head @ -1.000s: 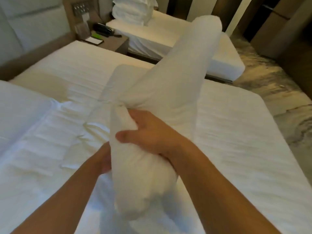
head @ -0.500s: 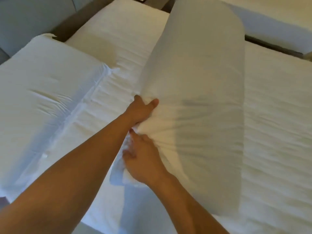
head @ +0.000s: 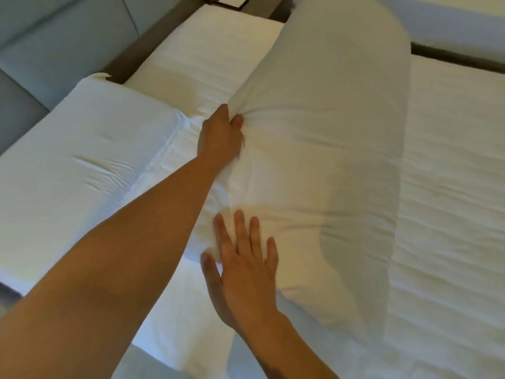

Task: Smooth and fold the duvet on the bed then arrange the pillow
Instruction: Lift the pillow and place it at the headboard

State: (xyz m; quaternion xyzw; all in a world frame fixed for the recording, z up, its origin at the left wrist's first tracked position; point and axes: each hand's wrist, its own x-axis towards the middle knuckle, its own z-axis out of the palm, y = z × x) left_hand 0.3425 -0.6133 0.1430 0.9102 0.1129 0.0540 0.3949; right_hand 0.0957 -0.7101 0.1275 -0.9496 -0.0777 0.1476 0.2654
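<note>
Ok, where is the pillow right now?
Head view, centre: the pillow is on the bed, right of the flat white bedding. The left hand grips its left edge; the right hand rests flat on its near end.

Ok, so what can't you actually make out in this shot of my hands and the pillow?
Head view:
- Left hand fingertips: buried in the pillow fabric it grips.
- Right hand: blurred, so touching the pillow or hovering is unclear.
- Pillow's far end: cut off by the top edge.
- Dark framed object: cut by the top edge, unidentifiable.
- Folded duvet: runs past the left edge.
</note>
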